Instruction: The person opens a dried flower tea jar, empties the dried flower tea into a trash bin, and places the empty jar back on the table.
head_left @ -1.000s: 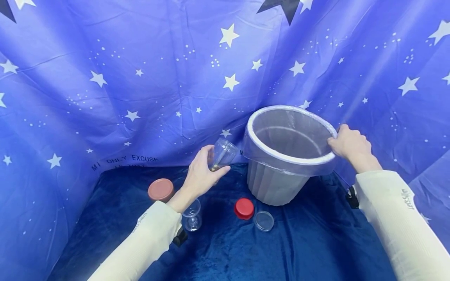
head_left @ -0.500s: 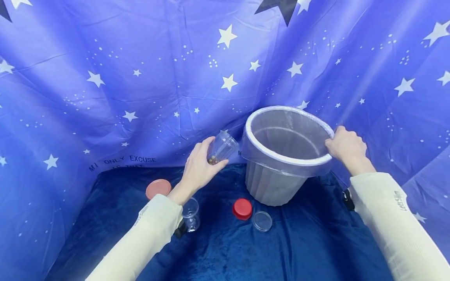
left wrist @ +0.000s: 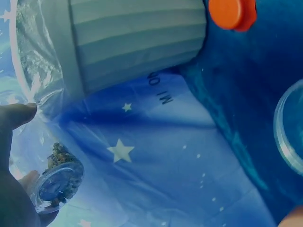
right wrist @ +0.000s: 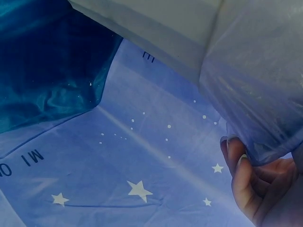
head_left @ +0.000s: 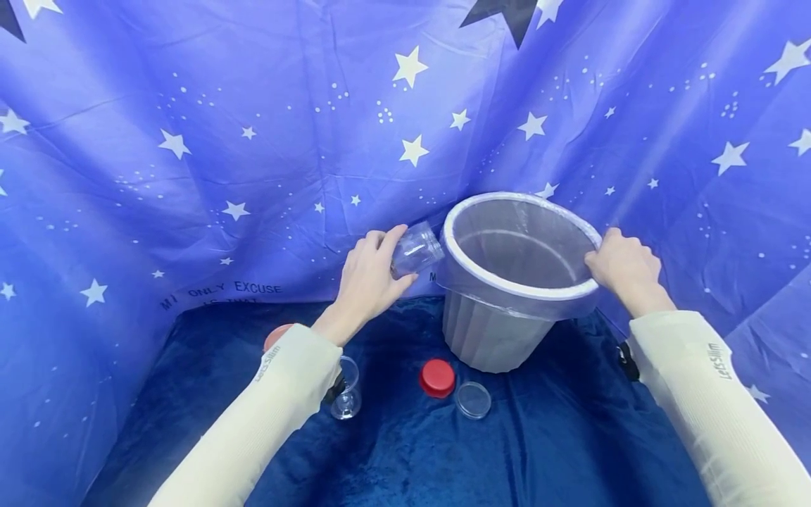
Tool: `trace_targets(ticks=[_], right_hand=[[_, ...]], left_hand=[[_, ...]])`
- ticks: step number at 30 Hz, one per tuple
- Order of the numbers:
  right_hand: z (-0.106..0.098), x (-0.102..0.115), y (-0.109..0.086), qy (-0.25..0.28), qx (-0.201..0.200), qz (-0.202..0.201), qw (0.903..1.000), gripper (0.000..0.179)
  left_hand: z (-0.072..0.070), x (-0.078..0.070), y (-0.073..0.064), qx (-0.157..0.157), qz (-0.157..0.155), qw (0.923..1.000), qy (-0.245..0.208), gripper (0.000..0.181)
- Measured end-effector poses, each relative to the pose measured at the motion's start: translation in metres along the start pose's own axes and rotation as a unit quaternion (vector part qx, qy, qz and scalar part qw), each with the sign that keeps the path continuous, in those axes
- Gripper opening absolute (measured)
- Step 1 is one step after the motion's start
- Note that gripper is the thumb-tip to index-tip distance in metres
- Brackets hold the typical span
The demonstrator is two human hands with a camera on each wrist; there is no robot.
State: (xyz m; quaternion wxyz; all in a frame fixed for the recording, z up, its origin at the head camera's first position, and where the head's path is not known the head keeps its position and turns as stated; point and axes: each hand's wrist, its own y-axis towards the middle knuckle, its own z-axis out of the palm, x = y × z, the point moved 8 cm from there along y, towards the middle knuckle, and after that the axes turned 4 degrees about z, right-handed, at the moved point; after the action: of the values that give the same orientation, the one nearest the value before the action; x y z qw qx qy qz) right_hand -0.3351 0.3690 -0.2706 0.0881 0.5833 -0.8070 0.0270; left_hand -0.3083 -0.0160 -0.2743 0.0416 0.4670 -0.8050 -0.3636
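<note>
In the head view my left hand (head_left: 372, 278) grips a clear plastic jar (head_left: 418, 250), tilted so its open mouth points at the left rim of a trash can (head_left: 491, 331). Small brown and tan bits (left wrist: 59, 158) lie near the jar's base in the left wrist view. The grey ribbed can has a clear plastic liner (head_left: 557, 304) folded over its white rim. On the can's right side my right hand (head_left: 626, 269) grips the rim, thumb inside. Its fingers (right wrist: 244, 182) curl under the liner's edge in the right wrist view.
A red lid (head_left: 437, 378) and a clear round lid (head_left: 473, 401) lie on the dark blue cloth (head_left: 405, 451) before the can. A clear footed cup (head_left: 346, 403) and a salmon-coloured round lid (head_left: 275, 336) are partly hidden by my left sleeve. A starry curtain (head_left: 285, 105) hangs behind.
My left hand has risen slightly and tipped the jar further toward the can, bringing its mouth close to the rim. The right hand keeps its hold on the rim.
</note>
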Motion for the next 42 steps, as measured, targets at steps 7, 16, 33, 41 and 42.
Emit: trace_targets(ticks=[7, 16, 33, 41, 42], right_hand=[[-0.001, -0.001, -0.001, -0.004, -0.003, -0.002, 1.0, 0.05], [0.002, 0.001, 0.001, -0.006, 0.002, -0.003, 1.0, 0.054], [0.001, 0.003, 0.001, -0.007, -0.002, -0.004, 1.0, 0.051], [0.0, 0.002, -0.002, -0.009, 0.0, -0.001, 1.0, 0.049], [0.0, 0.002, -0.001, -0.009, 0.001, -0.001, 1.0, 0.049]], left_hand=[[-0.006, -0.018, 0.016, 0.0, 0.066, 0.9967, 0.048, 0.07], [-0.009, -0.033, 0.031, 0.015, 0.103, 0.9888, 0.106, 0.069], [-0.004, -0.055, 0.039, 0.002, 0.152, 0.9621, 0.227, 0.066], [-0.007, -0.06, 0.041, -0.022, 0.183, 0.958, 0.219, 0.054], [-0.008, -0.061, 0.041, -0.031, 0.19, 0.9554, 0.224, 0.052]])
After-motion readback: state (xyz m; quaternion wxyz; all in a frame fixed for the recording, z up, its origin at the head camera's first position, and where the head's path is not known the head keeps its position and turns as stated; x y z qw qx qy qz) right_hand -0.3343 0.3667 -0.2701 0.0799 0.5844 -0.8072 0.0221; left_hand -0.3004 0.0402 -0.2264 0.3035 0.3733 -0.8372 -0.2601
